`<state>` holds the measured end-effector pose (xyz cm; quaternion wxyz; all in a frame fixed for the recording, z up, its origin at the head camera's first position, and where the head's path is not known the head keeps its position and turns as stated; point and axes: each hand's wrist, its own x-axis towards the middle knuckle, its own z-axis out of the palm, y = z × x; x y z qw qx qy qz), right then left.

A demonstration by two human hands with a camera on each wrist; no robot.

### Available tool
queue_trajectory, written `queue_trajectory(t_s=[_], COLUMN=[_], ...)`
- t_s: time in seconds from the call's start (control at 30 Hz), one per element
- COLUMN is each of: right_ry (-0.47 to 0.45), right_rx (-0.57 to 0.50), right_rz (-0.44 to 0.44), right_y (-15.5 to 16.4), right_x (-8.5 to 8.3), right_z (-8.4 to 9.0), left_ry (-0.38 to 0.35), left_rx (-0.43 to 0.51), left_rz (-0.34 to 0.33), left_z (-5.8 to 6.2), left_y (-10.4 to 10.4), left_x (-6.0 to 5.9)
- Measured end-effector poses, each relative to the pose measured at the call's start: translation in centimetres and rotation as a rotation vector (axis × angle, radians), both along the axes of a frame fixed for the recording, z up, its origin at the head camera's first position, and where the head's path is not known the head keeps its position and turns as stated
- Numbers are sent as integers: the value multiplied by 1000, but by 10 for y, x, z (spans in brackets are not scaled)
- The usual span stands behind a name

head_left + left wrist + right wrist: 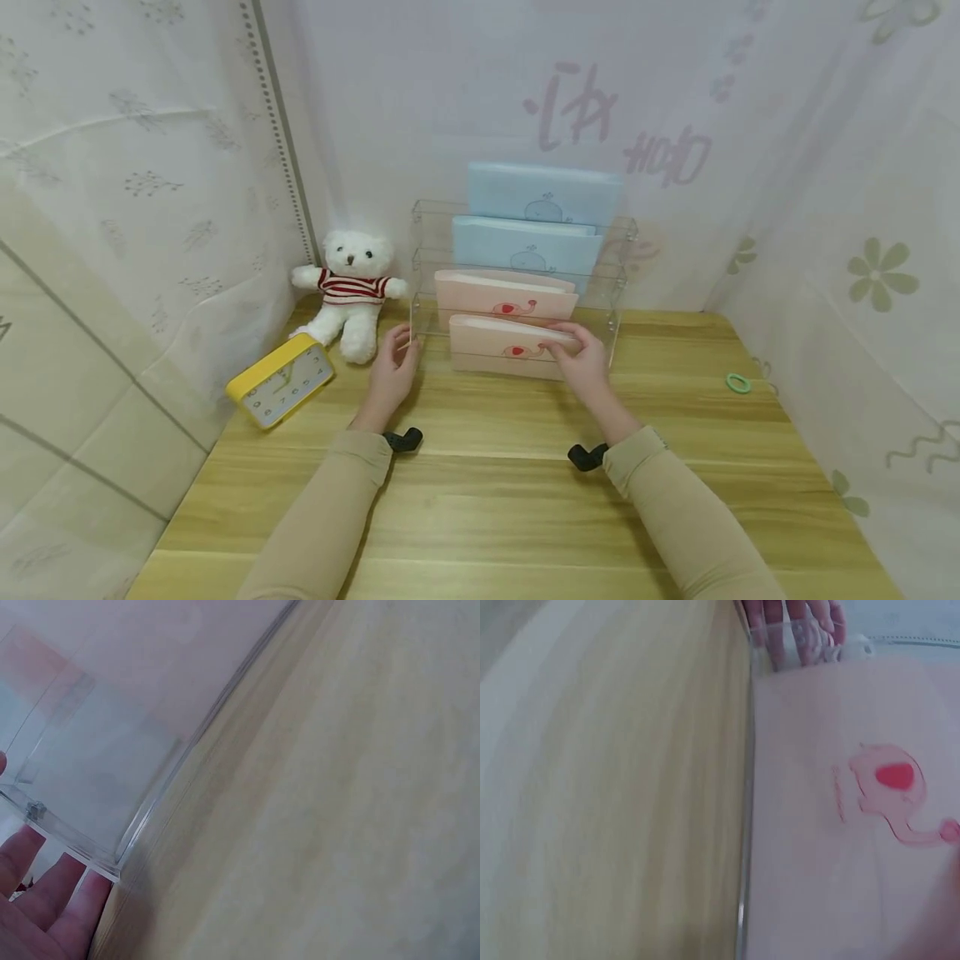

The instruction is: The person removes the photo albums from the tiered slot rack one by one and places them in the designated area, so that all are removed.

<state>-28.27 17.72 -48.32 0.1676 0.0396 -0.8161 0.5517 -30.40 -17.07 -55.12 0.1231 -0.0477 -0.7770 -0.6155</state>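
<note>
A clear acrylic rack (pixel 517 268) with stepped tiers stands on the table. In its lowest front tier is a pink notebook (pixel 480 343) with a red elephant drawing, its printed cover filling much of the right wrist view. My right hand (pixel 587 367) pinches this notebook at its upper right corner, thumb in front. At the rack's lower left corner my left hand (pixel 393 371) grips the side panel; in the left wrist view its fingers (pixel 52 896) lie along the panel's outer face. Behind stand a second pink notebook (pixel 480 292) and two blue whale notebooks, the front one (pixel 487 243) lower.
Left of the rack sits a white teddy bear (pixel 352 287) in a striped sweater. A yellow clock (pixel 281 379) lies tilted in front of it. A small green ring (pixel 738 383) is near the right table edge. Patterned curtains (pixel 862 208) surround the wooden table (pixel 480 517).
</note>
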Motion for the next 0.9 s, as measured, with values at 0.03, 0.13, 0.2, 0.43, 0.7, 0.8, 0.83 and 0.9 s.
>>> queue_trajectory(t_s=[0.03, 0.13, 0.2, 0.43, 0.7, 0.8, 0.83, 0.9], right_ry=[10, 57, 91, 244, 394, 401, 399, 382], right_rx=[1, -11, -29, -127, -185, -207, -212, -211], right_rz=[-24, -81, -115, -96, -109, -112, -109, -108], right_y=[-1, -3, -4, -8, -5, -4, -3, -2], right_x=[0, 1, 1, 12, 31, 39, 42, 48], right_z=[-1, -3, -4, 20, 39, 38, 37, 34], left_ry=[0, 1, 1, -3, -6, -9, -12, -18], left_rx=[1, 7, 14, 29, 48, 35, 29, 21], left_rz=[1, 3, 5, 6, -21, -16, -14, -10], left_z=[0, -1, -1, 2, 31, 37, 37, 37], left_y=[1, 2, 3, 3, 8, 9, 9, 9], left_x=[0, -1, -1, -1, 18, 22, 23, 22])
